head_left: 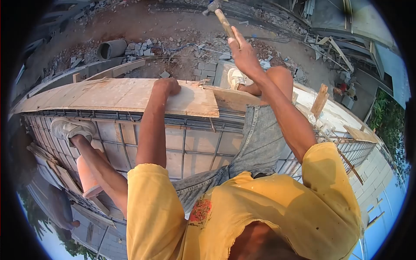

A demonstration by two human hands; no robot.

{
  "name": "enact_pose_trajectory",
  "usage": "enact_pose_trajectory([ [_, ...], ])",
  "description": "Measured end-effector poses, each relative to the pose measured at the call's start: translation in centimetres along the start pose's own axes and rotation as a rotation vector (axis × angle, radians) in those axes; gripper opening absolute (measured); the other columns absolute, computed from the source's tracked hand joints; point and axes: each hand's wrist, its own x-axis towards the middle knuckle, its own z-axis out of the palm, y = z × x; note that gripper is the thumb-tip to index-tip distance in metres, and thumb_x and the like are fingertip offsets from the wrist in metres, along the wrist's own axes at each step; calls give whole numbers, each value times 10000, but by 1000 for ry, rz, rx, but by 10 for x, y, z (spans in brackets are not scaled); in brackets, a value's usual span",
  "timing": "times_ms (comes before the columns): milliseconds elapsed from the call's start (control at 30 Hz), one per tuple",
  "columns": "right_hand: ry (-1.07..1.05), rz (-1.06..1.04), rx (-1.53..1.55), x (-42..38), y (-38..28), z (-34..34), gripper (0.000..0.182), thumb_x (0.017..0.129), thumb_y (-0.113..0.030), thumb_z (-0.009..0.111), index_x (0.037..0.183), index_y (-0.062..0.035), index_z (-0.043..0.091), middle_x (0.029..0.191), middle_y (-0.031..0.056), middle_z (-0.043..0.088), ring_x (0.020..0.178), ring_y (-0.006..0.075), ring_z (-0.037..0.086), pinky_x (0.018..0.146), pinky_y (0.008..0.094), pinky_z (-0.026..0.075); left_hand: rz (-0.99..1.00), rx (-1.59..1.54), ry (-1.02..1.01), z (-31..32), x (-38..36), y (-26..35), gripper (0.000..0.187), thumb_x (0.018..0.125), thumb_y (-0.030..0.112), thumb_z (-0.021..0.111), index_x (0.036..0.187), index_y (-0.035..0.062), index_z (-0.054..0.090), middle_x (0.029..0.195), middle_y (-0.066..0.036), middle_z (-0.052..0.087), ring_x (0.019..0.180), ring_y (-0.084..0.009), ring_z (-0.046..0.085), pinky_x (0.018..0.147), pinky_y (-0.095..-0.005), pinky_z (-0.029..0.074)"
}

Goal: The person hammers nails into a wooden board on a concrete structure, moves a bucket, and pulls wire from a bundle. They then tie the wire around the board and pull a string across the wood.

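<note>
My right hand (245, 55) is wrapped round the wooden handle of a hammer (222, 21), raised beyond the formwork with its metal head at the top. My left hand (168, 87) is closed and rests by the far edge of a plywood board (117, 96); whether its curled fingers hold anything is hidden. Small nail-like points stand along that edge, right of my left hand. The board lies over a rebar cage (184, 141) between timber panels. A plank (232, 99) continues from the board's right end.
My legs straddle the formwork, one shoe (73, 130) at the rebar. A wooden stake (320, 100) sticks up at right. Rubble, stacked blocks (207, 70) and a concrete pipe (112, 50) lie on the ground below. A block wall (375, 173) stands at right.
</note>
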Motion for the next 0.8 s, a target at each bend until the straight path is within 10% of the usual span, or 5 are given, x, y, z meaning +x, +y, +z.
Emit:
enact_pose_trajectory([
  [100, 82, 69, 92, -14, -3, 28, 607, 1029, -357, 459, 1557, -74, 363, 1322, 265, 607, 1207, 390, 602, 1027, 484, 438, -69, -19, -74, 2, 11, -2, 453, 930, 286, 519, 1321, 112, 668, 1423, -109, 600, 1340, -315, 548, 1104, -401, 443],
  [267, -674, -110, -486, -7, 72, 50, 582, 1046, -388, 442, 1580, -178, 349, 1500, 267, 469, 1391, 420, 448, 1159, 442, 350, -21, 7, 71, 3, 15, -10, 447, 917, 281, 538, 1305, 107, 677, 1408, -113, 611, 1319, -298, 569, 1091, -391, 456],
  [433, 89, 60, 43, 9, -11, 4, 566, 1052, -384, 435, 1571, -168, 371, 1360, 285, 587, 1209, 377, 605, 1061, 420, 429, -88, -54, -7, -4, -1, 5, 426, 910, 277, 548, 1269, 105, 700, 1366, -118, 640, 1291, -295, 593, 1076, -390, 469],
  [600, -606, 8, -339, -36, 59, 82, 620, 1031, -385, 451, 1575, -112, 335, 1377, 299, 559, 1302, 412, 540, 1088, 476, 413, -9, -27, -73, -8, 1, 6, 452, 914, 299, 542, 1288, 91, 687, 1406, -121, 610, 1332, -297, 557, 1104, -391, 441],
  [800, -163, -90, -129, 13, -13, -2, 566, 1050, -379, 463, 1557, -139, 386, 1379, 302, 562, 1233, 367, 601, 1040, 436, 447, -18, -30, -40, -2, 3, -1, 463, 921, 295, 512, 1291, 76, 682, 1415, -119, 603, 1335, -306, 552, 1105, -398, 436],
])
